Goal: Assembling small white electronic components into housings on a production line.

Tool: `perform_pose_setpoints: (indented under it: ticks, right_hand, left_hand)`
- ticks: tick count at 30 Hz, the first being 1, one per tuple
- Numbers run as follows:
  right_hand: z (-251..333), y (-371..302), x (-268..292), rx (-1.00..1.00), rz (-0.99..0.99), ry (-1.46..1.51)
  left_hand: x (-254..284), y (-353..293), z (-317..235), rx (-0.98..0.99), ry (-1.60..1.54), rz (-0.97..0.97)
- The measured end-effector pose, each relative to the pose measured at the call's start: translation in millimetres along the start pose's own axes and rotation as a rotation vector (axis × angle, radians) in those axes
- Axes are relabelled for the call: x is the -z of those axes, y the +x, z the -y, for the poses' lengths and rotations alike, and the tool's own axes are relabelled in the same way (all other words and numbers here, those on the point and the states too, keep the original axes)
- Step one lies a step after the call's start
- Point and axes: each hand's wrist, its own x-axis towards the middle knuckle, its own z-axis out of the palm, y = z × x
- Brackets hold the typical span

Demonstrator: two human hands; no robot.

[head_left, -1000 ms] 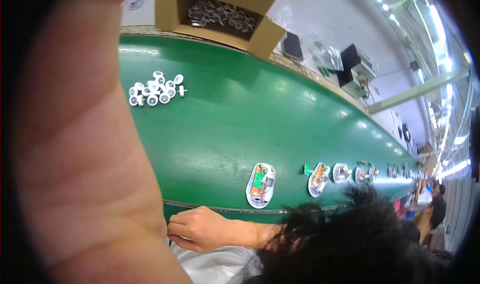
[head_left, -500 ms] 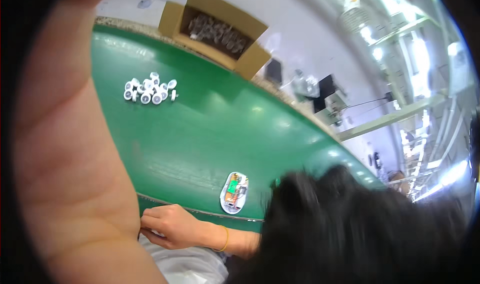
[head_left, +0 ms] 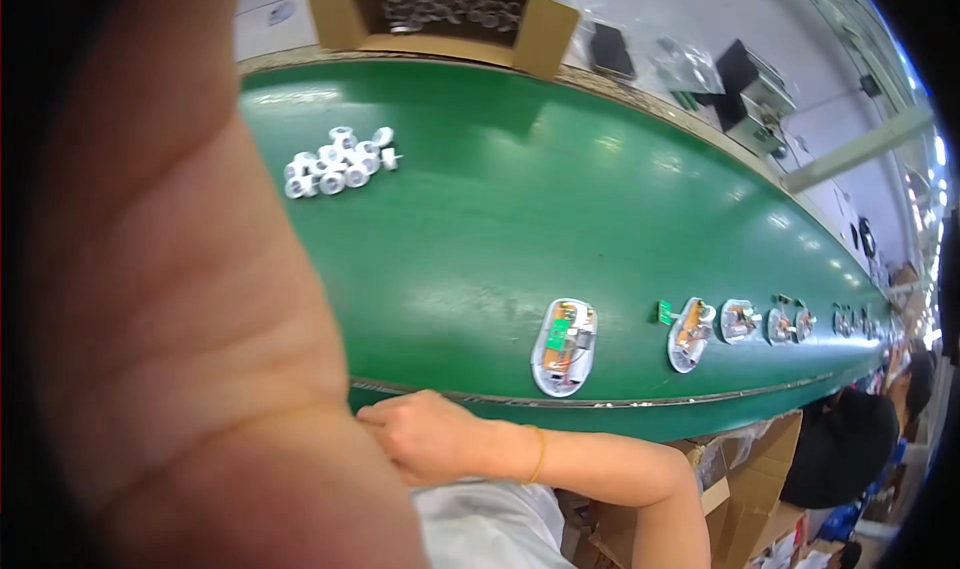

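Note:
My left hand (head_left: 200, 309) fills the left side, very near the camera and blurred. Its palm side shows, while its fingers are out of the picture. Lower down, my right hand (head_left: 425, 434), with a thin yellow band at the wrist, is at the near edge of the green belt (head_left: 460, 249). Its fingers are curled closed; the tips, and anything in them, are hidden behind the left hand. On the belt, right of that hand, lies an open oval white housing (head_left: 565, 354) with a green circuit board and wires inside.
White round parts (head_left: 335, 169) sit clustered on the belt's far left. An open cardboard box (head_left: 545, 44) of clear parts stands beyond. More open housings (head_left: 690, 339) line the belt rightward. Cardboard boxes (head_left: 760, 469) and a dark-clothed person (head_left: 845, 449) are at lower right.
The view has swung right and levelled. Dark hair no longer covers the lower right, so my right elbow, more housings and a person show. The right hand stays curled at the belt edge.

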Motion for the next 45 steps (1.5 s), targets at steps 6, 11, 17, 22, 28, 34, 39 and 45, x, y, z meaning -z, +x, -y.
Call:
perform_pose_setpoints:
  ticks: [6,11,17,22,28,34,39,45]
  right_hand:
    - [1.6,8.8,3.4,0.011,0.038,0.028]
    - [11.3,5.4,13.4,0.026,-0.051,0.022]
    - [10.8,11.6,12.5,-0.025,0.051,0.033]
    - [5.4,3.8,-2.2,-0.011,0.038,0.020]
    - [13.1,9.3,4.9,-0.028,0.023,0.036]
    - [7.2,10.4,0.8,-0.023,0.005,0.030]
    - [9.5,19.0,-1.1,-0.041,-0.006,-0.005]
    - [17.4,17.9,-1.8,-0.037,-0.028,-0.069]
  left_hand:
    - [35.2,-4.7,-42.4,-0.005,0.170,-0.007]
    - [47.8,2.3,-66.3,-0.101,0.269,0.135]
    - [103.3,-12.4,-75.8,-0.245,0.815,0.541]
    - [186.0,-48.2,-75.3,0.021,1.248,0.643]
    - [202.4,-36.6,-112.2,0.077,1.304,0.574]
    - [111.4,18.9,-308.8,-0.468,1.183,0.282]
    - [133.7,7.0,-324.6,-0.489,1.138,0.274]
    - [144.5,3.9,-357.8,-0.608,1.088,0.329]
